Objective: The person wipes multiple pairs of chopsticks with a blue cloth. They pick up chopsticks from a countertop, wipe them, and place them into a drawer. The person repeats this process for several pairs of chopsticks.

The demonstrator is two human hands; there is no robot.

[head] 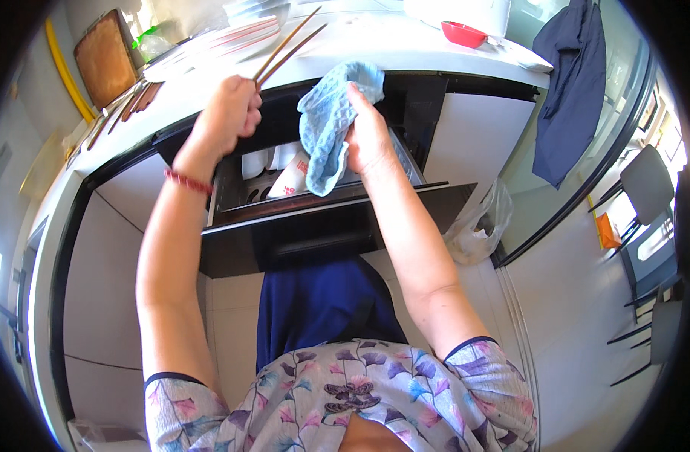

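My left hand [237,110] is closed around a pair of brown chopsticks [291,51], whose long ends slant up and away over the counter edge. In my right hand [370,133] is a light blue textured cloth [330,124], bunched under the thumb and hanging down. Both hands are above a pulled-out black drawer [322,209]. Inside it lie white bowls [255,164] and a white item with red print [293,179]; the cloth and my right hand hide part of the drawer's contents.
Stacked plates [246,37], a red bowl [463,35] and several chopsticks [138,101] rest on the white counter [379,42]. A brown board [105,62] leans at the left. Right of the drawer, a plastic bag [483,226] stands on the floor, and a dark garment [568,96] hangs.
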